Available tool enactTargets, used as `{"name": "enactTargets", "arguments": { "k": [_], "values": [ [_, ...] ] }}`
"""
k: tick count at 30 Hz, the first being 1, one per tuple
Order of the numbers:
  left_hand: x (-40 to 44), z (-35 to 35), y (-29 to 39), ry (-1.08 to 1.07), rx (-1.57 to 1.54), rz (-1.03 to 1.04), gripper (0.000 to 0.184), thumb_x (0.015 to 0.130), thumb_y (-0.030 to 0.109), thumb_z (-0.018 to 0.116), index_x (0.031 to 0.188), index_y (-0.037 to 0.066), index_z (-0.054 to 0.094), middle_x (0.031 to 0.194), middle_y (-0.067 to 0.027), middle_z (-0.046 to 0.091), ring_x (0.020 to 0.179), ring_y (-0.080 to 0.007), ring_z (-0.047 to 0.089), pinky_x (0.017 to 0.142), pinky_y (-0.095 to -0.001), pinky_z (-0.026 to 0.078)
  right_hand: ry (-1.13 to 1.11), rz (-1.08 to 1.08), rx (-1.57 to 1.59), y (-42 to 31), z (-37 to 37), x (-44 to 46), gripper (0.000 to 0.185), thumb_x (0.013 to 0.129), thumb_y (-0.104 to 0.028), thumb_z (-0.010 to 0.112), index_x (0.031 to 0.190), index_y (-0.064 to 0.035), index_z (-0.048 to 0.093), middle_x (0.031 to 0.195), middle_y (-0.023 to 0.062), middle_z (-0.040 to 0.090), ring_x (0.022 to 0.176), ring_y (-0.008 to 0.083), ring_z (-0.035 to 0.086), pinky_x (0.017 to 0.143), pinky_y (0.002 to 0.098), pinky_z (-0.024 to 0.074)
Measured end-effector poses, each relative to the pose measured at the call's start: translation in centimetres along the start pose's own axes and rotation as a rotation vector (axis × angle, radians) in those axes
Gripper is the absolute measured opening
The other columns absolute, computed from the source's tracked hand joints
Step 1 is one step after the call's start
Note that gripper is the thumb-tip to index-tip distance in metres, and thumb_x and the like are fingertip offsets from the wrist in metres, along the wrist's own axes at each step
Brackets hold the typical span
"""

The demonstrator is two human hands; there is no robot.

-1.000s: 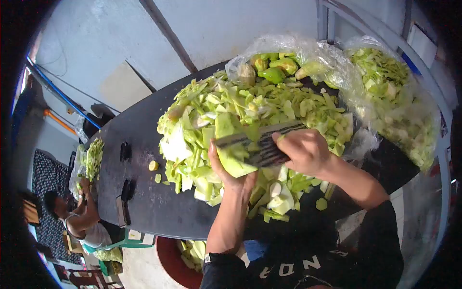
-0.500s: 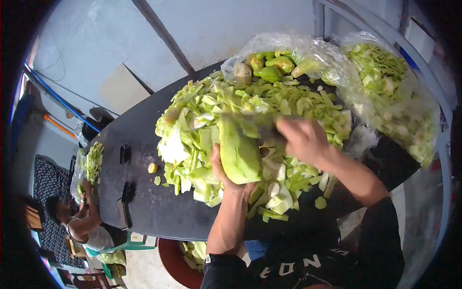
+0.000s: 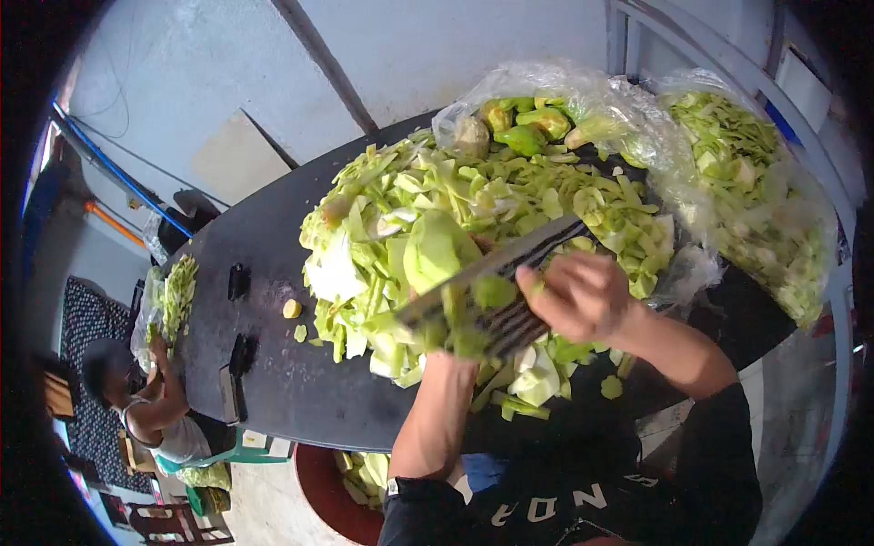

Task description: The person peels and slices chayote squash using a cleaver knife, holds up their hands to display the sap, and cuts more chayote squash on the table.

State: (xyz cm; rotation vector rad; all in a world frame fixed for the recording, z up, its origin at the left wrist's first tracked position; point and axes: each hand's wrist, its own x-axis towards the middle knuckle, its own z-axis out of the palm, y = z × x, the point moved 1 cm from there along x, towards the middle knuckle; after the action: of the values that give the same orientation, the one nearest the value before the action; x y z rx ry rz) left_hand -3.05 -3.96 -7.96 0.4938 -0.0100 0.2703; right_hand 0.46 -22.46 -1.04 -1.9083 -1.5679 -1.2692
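Note:
My left hand holds up a peeled green papaya over a heap of cut pieces. The blade covers most of that hand's fingers and the lower part of the fruit. My right hand is closed around the handle of a broad knife, whose wide blade slants across the front of the papaya. Several blurred green slices are on or just in front of the blade. Below and around lies the heap of pale green slices and strips.
Whole green papayas lie at the back, by a clear plastic bag full of slices. The dark table carries a small yellowish piece. Below its front edge stands a red tub. Another person handles greens at left.
The knife has swung down and towards me, its broad face now across the papaya and my left hand. The papaya's upper end has tilted slightly, and green slices have come onto the blade.

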Motion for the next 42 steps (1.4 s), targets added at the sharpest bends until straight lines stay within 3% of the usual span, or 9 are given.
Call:
{"name": "enactTargets", "arguments": {
  "k": [3,7,9,16,25,31,35,38,42],
  "values": [
    [0.6,0.7,0.1,-0.172,-0.189,-0.016,0.065,0.094,0.055,0.046,0.138,0.007,0.046,0.126,-0.0208,0.056,0.114,-0.0319,0.056,0.097,-0.0446,0.048,-0.007,-0.074,-0.051,-1.2,-0.1,0.2,0.016,0.076,-0.010,0.063,0.090,-0.0027,0.064,0.060,-0.0018,0.047,0.053,0.0104,0.051,0.044,0.0235,0.0402],
    [-0.1,2.1,1.5,-0.078,-0.135,-0.095,0.073,0.093,0.063,0.041,0.134,0.003,0.048,0.117,-0.0215,0.060,0.102,-0.0330,0.062,0.090,-0.0432,0.052,0.097,-0.083,0.000,-1.8,0.7,0.0,0.012,0.075,0.003,0.065,0.087,-0.0011,0.065,0.055,-0.0026,0.036,0.048,0.0122,0.044,0.042,0.0240,0.0331],
    [-0.4,3.1,1.7,0.021,-0.164,-0.105,0.077,0.091,0.067,0.038,0.127,-0.001,0.052,0.110,-0.0204,0.062,0.096,-0.0325,0.062,0.086,-0.0436,0.052,0.057,-0.133,-0.095,-1.8,0.6,0.0,0.013,0.078,-0.010,0.062,0.089,-0.0028,0.062,0.058,-0.0033,0.042,0.053,0.0102,0.049,0.043,0.0229,0.0350],
    [-0.8,3.8,2.0,0.019,-0.127,-0.156,0.079,0.086,0.068,0.040,0.117,-0.003,0.055,0.102,-0.0179,0.062,0.091,-0.0307,0.061,0.082,-0.0413,0.051,0.060,-0.161,-0.072,-2.3,0.8,-0.2,0.013,0.078,-0.009,0.062,0.089,-0.0024,0.062,0.058,-0.0032,0.041,0.052,0.0109,0.048,0.043,0.0227,0.0329],
    [-0.5,4.0,2.6,-0.013,-0.638,-0.344,0.085,0.084,0.066,0.043,0.120,-0.011,0.050,0.101,-0.0192,0.060,0.092,-0.0310,0.058,0.085,-0.0407,0.049,0.059,-0.132,-0.118,-2.3,1.0,-0.3,0.009,0.081,-0.009,0.061,0.088,-0.0031,0.062,0.057,-0.0030,0.040,0.051,0.0101,0.047,0.042,0.0236,0.0339],
    [-0.6,3.9,1.9,-0.060,-0.411,-0.236,0.082,0.085,0.065,0.042,0.120,-0.009,0.051,0.105,-0.0192,0.060,0.092,-0.0310,0.059,0.087,-0.0419,0.049,0.037,-0.124,-0.109,-2.2,0.8,0.0,0.010,0.078,-0.008,0.062,0.087,-0.0033,0.062,0.058,-0.0030,0.041,0.052,0.0098,0.046,0.042,0.0234,0.0335],
    [-1.0,4.0,1.5,0.169,0.008,0.020,0.074,0.085,0.064,0.044,0.123,0.001,0.054,0.111,-0.0153,0.061,0.098,-0.0283,0.059,0.089,-0.0418,0.048,0.028,-0.058,-0.130,-0.5,1.5,-0.9,0.018,0.076,-0.009,0.062,0.093,-0.0025,0.065,0.059,-0.0020,0.045,0.052,0.0120,0.050,0.043,0.0253,0.0403],
    [-1.7,5.6,1.5,0.267,-0.065,0.003,0.066,0.087,0.062,0.043,0.125,0.009,0.056,0.118,-0.0111,0.062,0.106,-0.0272,0.059,0.095,-0.0420,0.046,-0.133,0.127,-0.191,2.1,0.9,-1.5,0.019,0.077,-0.010,0.063,0.095,-0.0033,0.067,0.062,-0.0015,0.050,0.053,0.0130,0.053,0.044,0.0264,0.0434],
    [-1.4,4.5,1.5,0.148,-0.118,-0.021,0.070,0.086,0.063,0.043,0.127,0.007,0.054,0.118,-0.0135,0.062,0.106,-0.0286,0.060,0.093,-0.0439,0.048,0.025,-0.022,-0.127,0.4,0.0,0.1,0.015,0.076,-0.007,0.064,0.090,-0.0019,0.066,0.060,-0.0008,0.045,0.052,0.0119,0.050,0.044,0.0245,0.0420]
  ]
}}
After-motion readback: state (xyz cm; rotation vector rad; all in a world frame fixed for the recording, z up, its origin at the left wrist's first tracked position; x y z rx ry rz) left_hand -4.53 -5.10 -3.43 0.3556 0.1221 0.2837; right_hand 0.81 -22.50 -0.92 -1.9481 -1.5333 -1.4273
